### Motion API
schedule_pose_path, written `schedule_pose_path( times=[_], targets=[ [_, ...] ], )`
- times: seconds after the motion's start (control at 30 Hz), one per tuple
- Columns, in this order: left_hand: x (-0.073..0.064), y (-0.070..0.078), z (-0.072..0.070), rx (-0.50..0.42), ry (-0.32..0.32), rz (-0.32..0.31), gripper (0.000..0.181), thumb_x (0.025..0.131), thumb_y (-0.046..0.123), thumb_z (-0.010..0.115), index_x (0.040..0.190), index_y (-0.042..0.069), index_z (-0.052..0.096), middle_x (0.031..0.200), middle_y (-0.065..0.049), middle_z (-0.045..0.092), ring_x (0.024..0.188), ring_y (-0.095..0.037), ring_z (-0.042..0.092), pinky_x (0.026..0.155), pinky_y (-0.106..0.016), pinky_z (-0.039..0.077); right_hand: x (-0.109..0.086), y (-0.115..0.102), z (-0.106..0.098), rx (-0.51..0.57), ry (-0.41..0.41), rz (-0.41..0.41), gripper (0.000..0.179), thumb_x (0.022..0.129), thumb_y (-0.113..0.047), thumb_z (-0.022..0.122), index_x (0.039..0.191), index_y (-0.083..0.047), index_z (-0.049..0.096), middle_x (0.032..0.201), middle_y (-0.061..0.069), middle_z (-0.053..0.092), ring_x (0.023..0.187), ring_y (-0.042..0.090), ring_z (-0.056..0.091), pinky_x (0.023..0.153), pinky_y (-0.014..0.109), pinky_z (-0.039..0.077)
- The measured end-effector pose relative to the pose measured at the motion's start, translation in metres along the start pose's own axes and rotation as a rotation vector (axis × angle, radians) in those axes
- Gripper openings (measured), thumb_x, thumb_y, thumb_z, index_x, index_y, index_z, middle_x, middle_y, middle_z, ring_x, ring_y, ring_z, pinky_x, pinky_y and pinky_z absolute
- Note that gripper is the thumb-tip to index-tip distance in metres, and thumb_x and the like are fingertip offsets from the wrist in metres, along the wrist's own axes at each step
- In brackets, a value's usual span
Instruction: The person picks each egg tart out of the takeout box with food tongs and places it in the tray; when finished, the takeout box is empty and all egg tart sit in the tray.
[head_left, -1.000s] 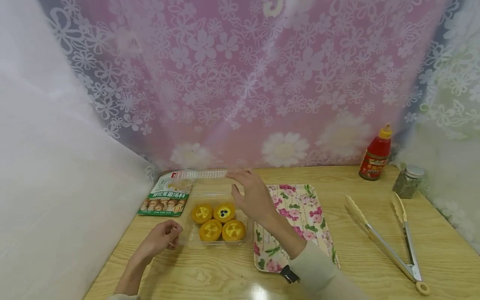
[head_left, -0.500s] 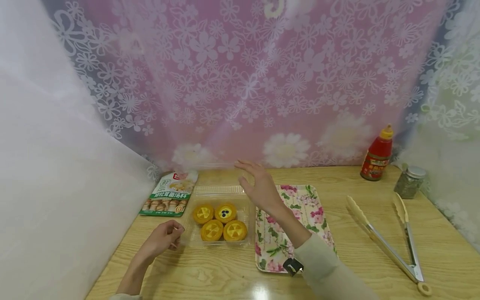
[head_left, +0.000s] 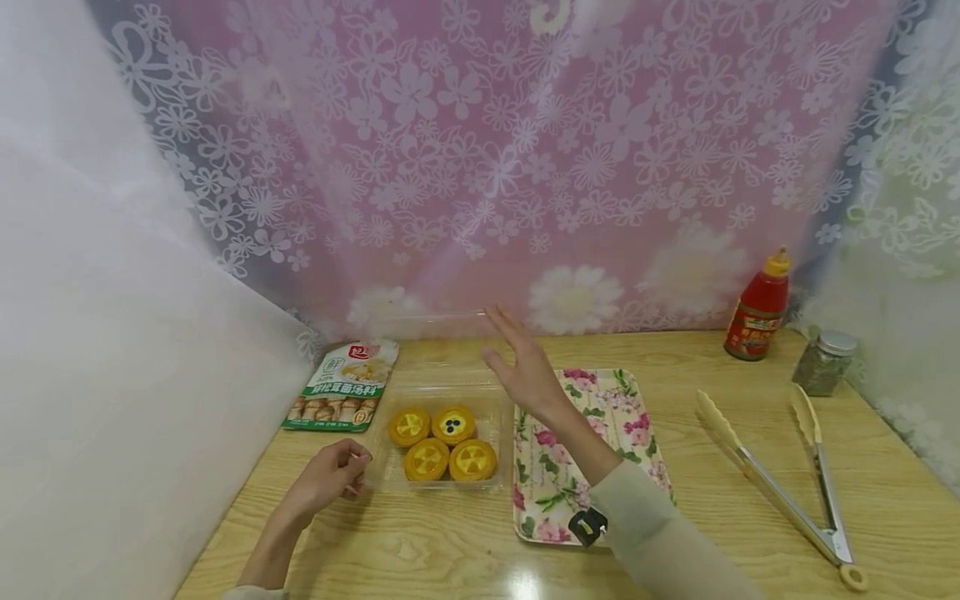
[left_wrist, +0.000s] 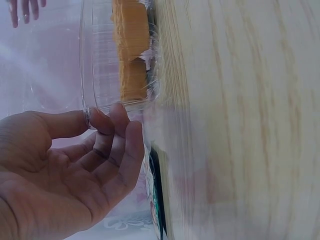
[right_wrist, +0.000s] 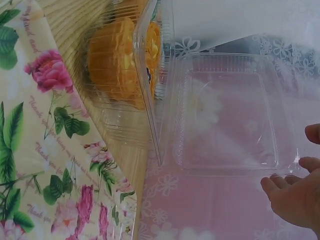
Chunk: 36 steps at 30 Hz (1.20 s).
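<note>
Clear box [head_left: 489, 414] of tarts [head_left: 459, 451] sits on the table [head_left: 412, 550], right of the left hand [head_left: 328, 477], which pinches its rim. Right hand [head_left: 528, 377], fingers extended, touches the raised lid [right_wrist: 225, 120].

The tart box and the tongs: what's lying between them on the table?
A flowered tray with the right forearm above it, then bare tabletop; the head view shows this.

Pink flowered backdrop [head_left: 465, 167] behind a pale wood-grain table [head_left: 420, 550], white sheeting [head_left: 112, 333] at left.
</note>
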<state>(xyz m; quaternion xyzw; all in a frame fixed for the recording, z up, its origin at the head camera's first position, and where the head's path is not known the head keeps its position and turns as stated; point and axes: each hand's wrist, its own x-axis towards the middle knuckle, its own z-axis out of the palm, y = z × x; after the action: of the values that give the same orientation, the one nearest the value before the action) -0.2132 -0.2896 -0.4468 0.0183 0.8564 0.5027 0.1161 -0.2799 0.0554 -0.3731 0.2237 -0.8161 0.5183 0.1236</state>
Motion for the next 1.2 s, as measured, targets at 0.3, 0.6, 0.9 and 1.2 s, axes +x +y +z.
schedule_pose_path(
  times=[0.3,0.6,0.9,1.2],
  targets=[
    [0.002,-0.001,0.002,-0.009,0.007,0.001,0.022,0.11,0.012,0.053,0.117,-0.008,0.059,0.092,-0.019,0.064,0.08,-0.028,0.068,0.073,-0.045,0.062,0.005,0.012,-0.001,-0.009,-0.096,0.047,0.074,0.112,-0.036,0.049,0.166,-0.039,0.0,0.174,-0.001,0.004,0.159,0.035,0.009,0.123,0.067,0.014],
    [0.002,0.0,0.005,0.005,0.033,0.012,0.02,0.109,0.01,0.052,0.116,-0.008,0.059,0.091,-0.021,0.064,0.077,-0.028,0.067,0.072,-0.044,0.061,0.011,0.032,-0.001,0.138,-0.143,0.117,0.073,0.11,-0.043,0.05,0.166,-0.042,0.002,0.175,-0.001,0.004,0.156,0.037,0.023,0.121,0.063,0.029],
    [0.0,-0.002,0.005,-0.002,0.049,0.007,0.022,0.11,0.011,0.053,0.118,-0.008,0.059,0.087,-0.015,0.06,0.078,-0.029,0.068,0.072,-0.045,0.062,0.003,0.049,0.002,0.194,-0.18,0.307,0.071,0.11,-0.048,0.047,0.168,-0.019,0.018,0.174,0.011,0.014,0.157,0.036,0.02,0.123,0.063,0.021],
    [0.002,-0.003,0.006,-0.017,0.05,-0.009,0.022,0.11,0.011,0.053,0.12,-0.008,0.057,0.084,-0.011,0.057,0.079,-0.03,0.069,0.072,-0.046,0.063,-0.001,0.067,0.006,0.233,-0.237,0.353,0.075,0.109,-0.053,0.045,0.167,-0.015,0.017,0.175,0.005,-0.001,0.16,0.033,-0.005,0.124,0.066,0.004]
  ],
)
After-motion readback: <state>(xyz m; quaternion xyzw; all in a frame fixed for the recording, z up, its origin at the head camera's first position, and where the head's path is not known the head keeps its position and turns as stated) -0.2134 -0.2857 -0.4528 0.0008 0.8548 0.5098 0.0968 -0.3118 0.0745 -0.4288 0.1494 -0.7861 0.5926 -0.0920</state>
